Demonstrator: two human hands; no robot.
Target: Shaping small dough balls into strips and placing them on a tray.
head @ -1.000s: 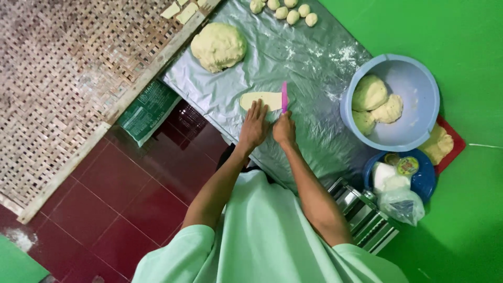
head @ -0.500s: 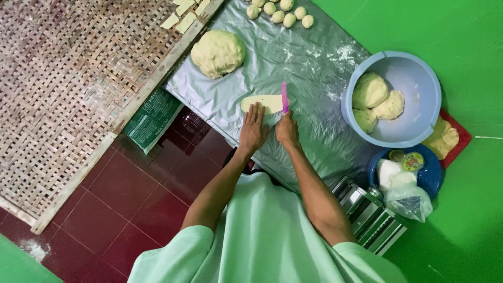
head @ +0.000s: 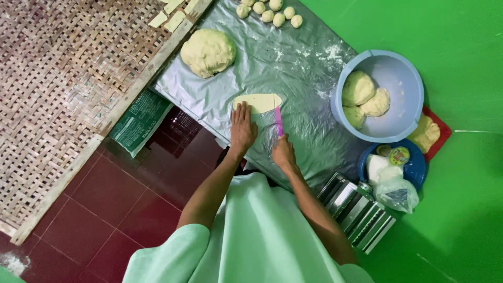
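Soft, limp flattened dough sheet on the plastic-covered worktop, pinned flat under the spread left hand, cut by a pink knife gripped in the right hand; likely stretchy and tearable, best lifted by broad support underneath.

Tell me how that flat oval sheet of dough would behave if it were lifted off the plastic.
The flat dough sheet looks thin and soft, so it would probably droop and stretch rather than stay stiff. Flour dusting on the plastic sheet suggests it may peel off fairly cleanly. It seems light, but likely tears easily where the pink knife cuts.
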